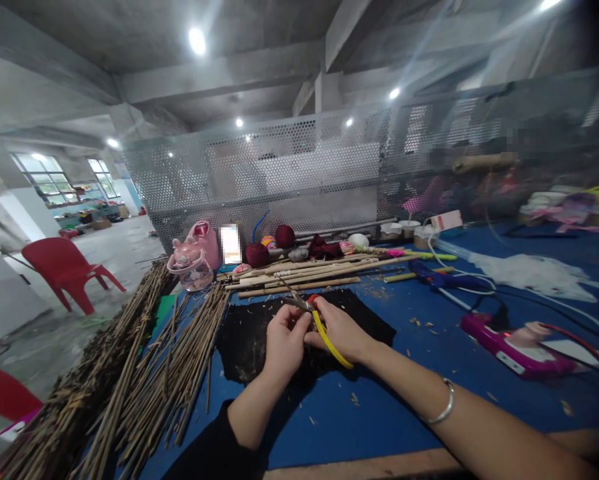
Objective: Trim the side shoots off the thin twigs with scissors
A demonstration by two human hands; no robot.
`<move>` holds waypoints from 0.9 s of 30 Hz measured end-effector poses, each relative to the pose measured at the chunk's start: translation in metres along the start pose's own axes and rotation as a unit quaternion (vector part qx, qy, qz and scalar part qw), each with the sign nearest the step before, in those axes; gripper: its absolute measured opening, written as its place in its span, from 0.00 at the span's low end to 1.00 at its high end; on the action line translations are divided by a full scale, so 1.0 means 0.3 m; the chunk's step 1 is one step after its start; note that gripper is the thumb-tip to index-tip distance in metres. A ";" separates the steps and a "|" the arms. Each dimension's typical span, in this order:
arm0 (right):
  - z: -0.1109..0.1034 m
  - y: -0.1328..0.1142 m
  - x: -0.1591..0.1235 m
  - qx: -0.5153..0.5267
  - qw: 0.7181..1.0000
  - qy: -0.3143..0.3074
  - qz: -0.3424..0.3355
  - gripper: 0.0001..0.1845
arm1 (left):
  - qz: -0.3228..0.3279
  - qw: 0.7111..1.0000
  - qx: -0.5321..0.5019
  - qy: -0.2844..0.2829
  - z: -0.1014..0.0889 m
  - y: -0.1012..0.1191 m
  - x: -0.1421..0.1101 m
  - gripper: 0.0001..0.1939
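Note:
My right hand (pixel 342 330) is wrapped round a pair of pruning shears (pixel 320 328) with yellow and red handles. Their dark metal jaws point up and to the left, above my left hand (pixel 285 339). The left fingers are pinched together right by the blades; whatever they hold is too small and too hidden to name. Under both hands lies a black cloth (pixel 244 343) strewn with small pale chips. Left of the cloth, a spread of thin cut sticks (pixel 177 363) rests on the blue tabletop (pixel 379 413).
A thick bundle of twigs (pixel 87 380) lies along the left side. Behind the cloth are pale rods (pixel 299 273), dark red yarn balls (pixel 285 236), a clear tub (pixel 195 275) and a lit phone (pixel 230 244). At right are a glue gun (pixel 439 277), a purple power strip (pixel 512 350) and cables.

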State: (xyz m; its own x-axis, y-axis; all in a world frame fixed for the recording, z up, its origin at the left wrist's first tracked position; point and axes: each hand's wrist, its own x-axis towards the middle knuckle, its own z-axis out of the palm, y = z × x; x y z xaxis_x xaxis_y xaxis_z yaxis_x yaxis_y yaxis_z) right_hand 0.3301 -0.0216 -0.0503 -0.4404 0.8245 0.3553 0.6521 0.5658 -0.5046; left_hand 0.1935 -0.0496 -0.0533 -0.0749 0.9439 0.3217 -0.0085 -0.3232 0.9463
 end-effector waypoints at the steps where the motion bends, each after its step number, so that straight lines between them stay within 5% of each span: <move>1: 0.000 0.001 -0.001 0.000 1.000 0.006 0.000 0.23 | 0.000 1.000 0.000 -0.001 0.001 0.003 -0.001 0.08; 27: 0.015 0.062 -0.002 0.056 0.997 -0.011 0.052 0.23 | -0.019 0.999 0.034 0.004 -0.003 -0.013 -0.006 0.12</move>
State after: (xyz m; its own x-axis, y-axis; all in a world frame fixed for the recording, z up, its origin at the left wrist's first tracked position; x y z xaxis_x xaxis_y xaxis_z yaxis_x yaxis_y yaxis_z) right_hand 0.3399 -0.0115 -0.0635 -0.3876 0.8783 0.2801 0.6232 0.4735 -0.6224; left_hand 0.1929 -0.0501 -0.0576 -0.0835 0.9545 0.2864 0.0555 -0.2825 0.9577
